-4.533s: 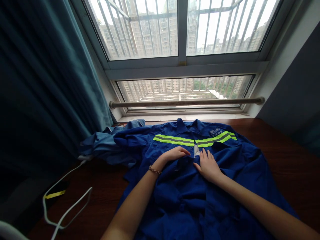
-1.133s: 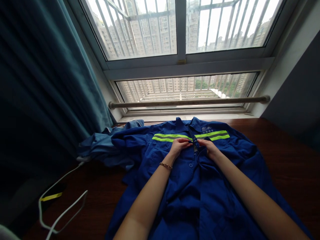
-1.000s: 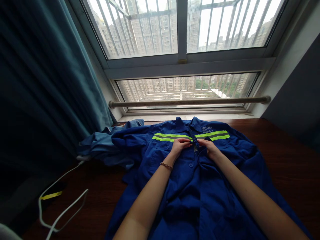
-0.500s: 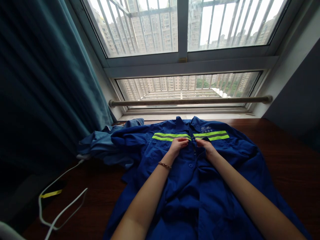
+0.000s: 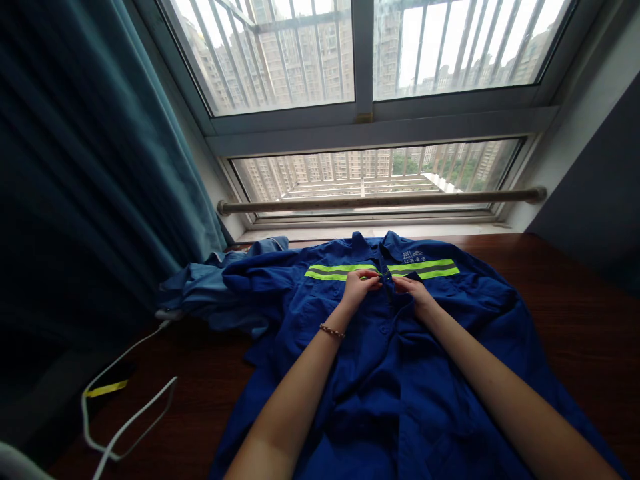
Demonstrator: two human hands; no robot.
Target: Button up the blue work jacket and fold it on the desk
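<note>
Blue work shirt (image 5: pixel 400 373) flat on table (image 5: pixel 575 313), collar far, placket running straight away. Left hand (image 5: pixel 359 287), right hand (image 5: pixel 411 289) pinch placket edges together under reflective stripe (image 5: pixel 345 271), equally near.

- Barred window (image 5: pixel 360 53) — pale daylight, tower blocks beyond
- Teal curtain (image 5: pixel 75 167) at left
- Metal rail (image 5: pixel 380 199) along the sill
- Dark wooden table (image 5: pixel 575 293) — grey wall (image 5: pixel 600 180) at right

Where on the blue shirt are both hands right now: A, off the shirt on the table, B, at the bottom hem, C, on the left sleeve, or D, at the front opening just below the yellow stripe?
D: the left hand and right hand pinch the blue shirt at its front opening, just under the yellow stripe.
</note>
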